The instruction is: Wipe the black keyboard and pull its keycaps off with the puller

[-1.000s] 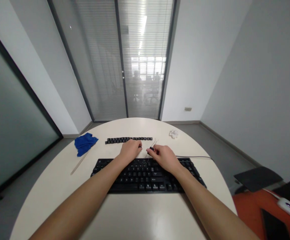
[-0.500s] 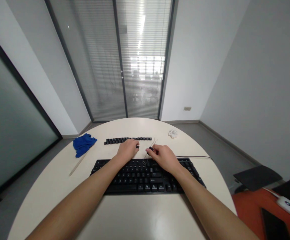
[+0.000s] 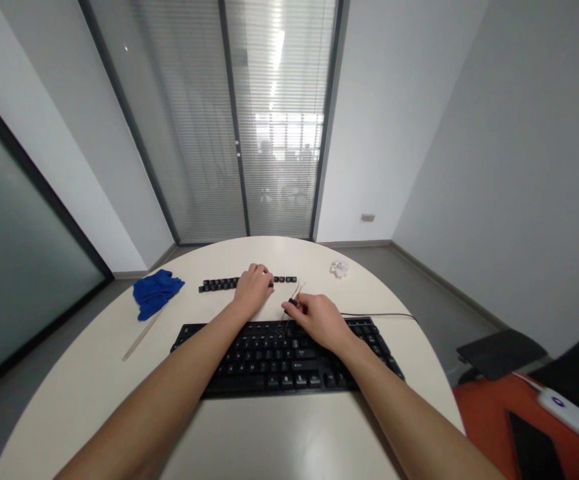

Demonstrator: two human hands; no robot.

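My right hand (image 3: 323,321) pinches a wire keycap puller (image 3: 293,303) by its dark middle. The puller's thin wires stick out above and below, the lower ones just over the top rows of a black keyboard (image 3: 262,383). My left hand (image 3: 254,288) is closed with a small black keycap (image 3: 270,285) at its fingertips. It is over the line of loose black keycaps (image 3: 219,285) behind the keyboard and hides part of that line. Both forearms cross over the keyboard and cover some of its keys.
A blue cloth (image 3: 155,293) lies at the left of the round table (image 3: 269,437), with a thin wooden stick (image 3: 142,337) beside it. Crumpled white tissue (image 3: 339,269) sits at the back right. The keyboard cable (image 3: 379,314) runs right. An orange chair (image 3: 484,413) stands beyond the right edge.
My left hand has moved away from the keyboard to the loose keycaps, taking the keycap along. My right hand stays over the keyboard with the puller. The view has shifted slightly.
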